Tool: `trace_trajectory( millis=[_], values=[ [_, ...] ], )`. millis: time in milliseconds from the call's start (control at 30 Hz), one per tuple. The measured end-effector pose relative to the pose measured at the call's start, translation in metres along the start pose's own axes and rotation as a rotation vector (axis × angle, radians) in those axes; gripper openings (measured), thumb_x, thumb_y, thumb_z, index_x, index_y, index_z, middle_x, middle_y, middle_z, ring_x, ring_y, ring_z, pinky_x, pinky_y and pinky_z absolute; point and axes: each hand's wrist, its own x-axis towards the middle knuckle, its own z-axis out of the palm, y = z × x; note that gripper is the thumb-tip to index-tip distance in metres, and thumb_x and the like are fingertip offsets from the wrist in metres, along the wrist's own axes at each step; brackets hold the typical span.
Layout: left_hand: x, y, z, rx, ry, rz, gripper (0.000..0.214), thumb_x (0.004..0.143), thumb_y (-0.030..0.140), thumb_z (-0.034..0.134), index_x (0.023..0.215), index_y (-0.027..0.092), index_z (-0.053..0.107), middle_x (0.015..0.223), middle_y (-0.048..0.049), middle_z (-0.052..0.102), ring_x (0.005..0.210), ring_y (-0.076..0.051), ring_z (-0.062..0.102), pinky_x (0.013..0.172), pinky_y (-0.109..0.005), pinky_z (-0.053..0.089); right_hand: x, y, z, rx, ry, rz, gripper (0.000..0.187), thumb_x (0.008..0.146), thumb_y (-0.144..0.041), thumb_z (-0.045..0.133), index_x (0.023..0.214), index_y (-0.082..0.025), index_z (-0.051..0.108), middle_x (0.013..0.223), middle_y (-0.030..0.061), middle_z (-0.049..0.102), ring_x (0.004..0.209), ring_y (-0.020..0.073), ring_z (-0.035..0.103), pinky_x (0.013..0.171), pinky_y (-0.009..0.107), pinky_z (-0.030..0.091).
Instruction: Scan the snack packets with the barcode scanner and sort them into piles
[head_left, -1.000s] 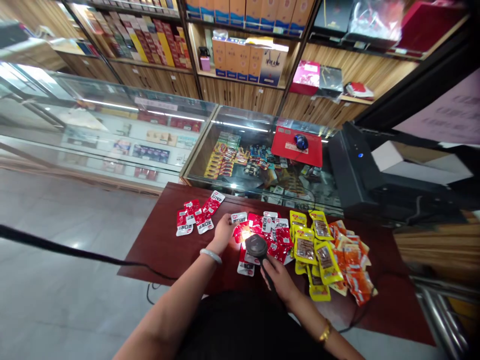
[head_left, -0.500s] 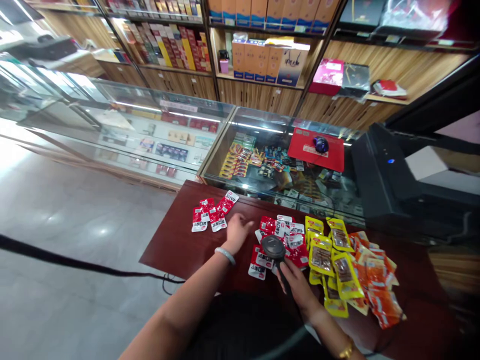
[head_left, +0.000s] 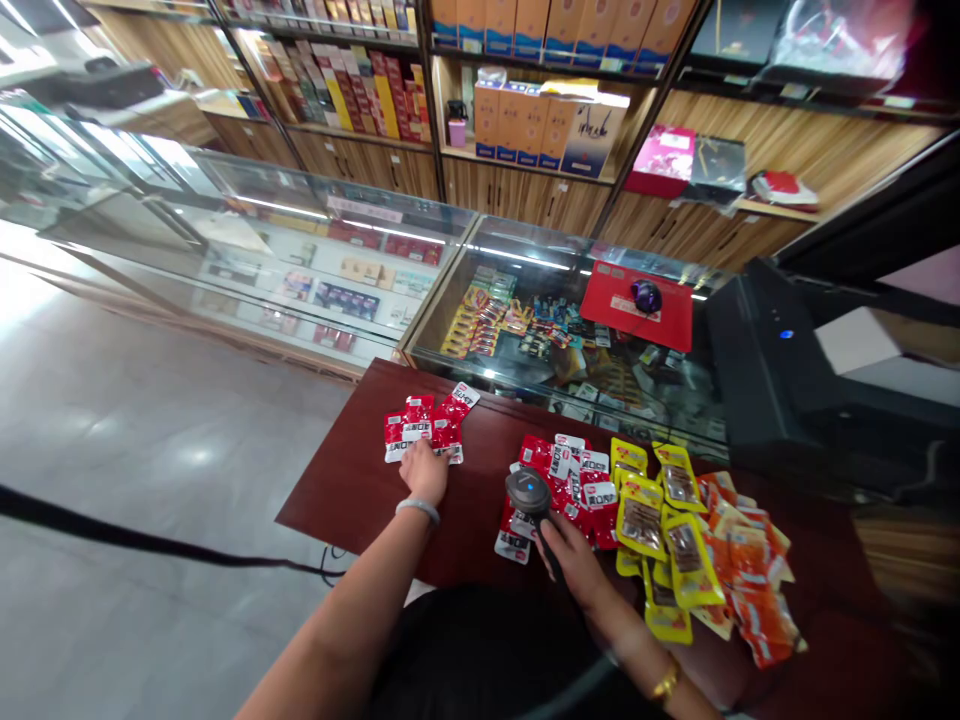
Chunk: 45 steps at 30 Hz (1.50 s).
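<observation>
My left hand, with a pale bangle at the wrist, reaches down to a small group of red-and-white snack packets at the table's left. Its fingertips touch the near packets, with the thumb apart from the fingers. My right hand is wrapped round the handle of a black handheld barcode scanner. The scanner's head, showing a small blue light, is over a bigger pile of red-and-white packets and hides part of it. Yellow snack packets lie right of that pile.
Orange packets lie at the right of the dark red table. Behind it stands a glass display counter with a red mat and a mouse on top. A black machine stands at right. Boxed goods fill the back shelves.
My left hand has moved left from between the two red piles onto the small group, where packets have shifted. My right hand and the scanner have moved slightly left.
</observation>
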Motion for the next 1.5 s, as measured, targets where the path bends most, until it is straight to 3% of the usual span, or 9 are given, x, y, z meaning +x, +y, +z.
trace_trajectory(
  millis=[167,300,633,800,967,1100,1200,1367,1500],
  values=[
    [-0.037,0.005,0.027,-0.328,-0.314,0.176,0.014,0.083,0.030,0.061,0.091,0.022,0.054,0.078,-0.0014,0.066,0.074,-0.018,0.063,0.068,-0.027,0.044,0.008,0.007,-0.006,-0.025,-0.022,-0.066,0.049,0.073,-0.065,0.068,0.095,-0.022,0.066,0.056,-0.0046,0.052,0.046,0.0113,0.043,0.042,0.023,0.029],
    [-0.073,0.010,0.051,-0.530,-0.470,0.272,0.014,0.081,0.030,0.062,0.083,0.021,0.053,0.077,-0.0001,0.067,0.073,-0.015,0.064,0.066,-0.023,0.045,0.008,0.007,-0.013,-0.033,-0.052,-0.112,0.047,0.078,-0.066,0.064,0.093,-0.022,0.063,0.053,-0.0064,0.049,0.040,0.0093,0.037,0.039,0.023,0.027],
    [-0.092,0.041,0.073,-0.373,-0.491,0.367,0.014,0.078,0.028,0.066,0.089,0.020,0.061,0.076,-0.0004,0.067,0.068,-0.015,0.062,0.064,-0.024,0.044,-0.004,0.003,-0.033,0.085,0.024,-0.052,0.051,0.072,-0.069,0.066,0.085,-0.021,0.057,0.053,-0.0075,0.049,0.040,0.0075,0.038,0.038,0.019,0.025],
    [-0.106,0.073,0.086,-0.432,-0.636,0.548,0.021,0.072,0.025,0.071,0.093,0.020,0.070,0.091,-0.0067,0.074,0.083,-0.022,0.067,0.078,-0.031,0.049,-0.008,-0.010,-0.037,0.062,0.057,-0.053,0.050,0.072,-0.067,0.068,0.087,-0.021,0.058,0.058,-0.0048,0.054,0.044,0.0088,0.043,0.041,0.020,0.029],
    [-0.051,0.069,0.062,-0.445,-0.471,0.502,0.020,0.083,0.025,0.060,0.100,0.017,0.069,0.099,-0.0100,0.073,0.090,-0.022,0.067,0.084,-0.033,0.049,0.018,-0.022,-0.002,0.063,-0.078,-0.053,0.048,0.074,-0.067,0.066,0.084,-0.022,0.053,0.054,-0.0073,0.048,0.040,0.0082,0.037,0.039,0.021,0.025],
    [0.020,0.053,0.021,-0.201,-0.075,0.402,0.025,0.083,0.024,0.063,0.106,0.017,0.066,0.110,-0.0117,0.069,0.108,-0.023,0.061,0.097,-0.036,0.044,0.049,-0.026,0.039,0.001,-0.174,-0.074,0.046,0.075,-0.066,0.065,0.080,-0.022,0.051,0.051,-0.0082,0.047,0.038,0.0077,0.036,0.037,0.021,0.025],
    [0.060,0.049,-0.001,-0.032,0.062,0.376,0.038,0.084,0.026,0.063,0.120,0.016,0.059,0.124,-0.0143,0.061,0.123,-0.026,0.053,0.106,-0.038,0.038,0.064,-0.027,0.060,-0.038,-0.207,-0.074,0.045,0.077,-0.064,0.065,0.084,-0.022,0.054,0.050,-0.0084,0.048,0.036,0.0074,0.035,0.034,0.020,0.024],
    [0.093,0.061,-0.010,0.069,-0.052,0.381,0.051,0.081,0.028,0.068,0.127,0.014,0.053,0.130,-0.0187,0.057,0.117,-0.027,0.059,0.098,-0.033,0.044,0.069,-0.025,0.064,-0.123,-0.221,-0.090,0.046,0.079,-0.062,0.063,0.096,-0.020,0.058,0.050,-0.0087,0.048,0.037,0.0076,0.036,0.035,0.020,0.025],
    [0.096,0.070,-0.006,0.137,-0.279,0.300,0.051,0.074,0.031,0.075,0.119,0.013,0.058,0.113,-0.0187,0.068,0.106,-0.029,0.066,0.087,-0.033,0.048,0.063,-0.022,0.052,-0.099,-0.171,-0.048,0.046,0.076,-0.063,0.066,0.090,-0.020,0.058,0.051,-0.0082,0.049,0.039,0.0073,0.036,0.038,0.021,0.025]
  ],
)
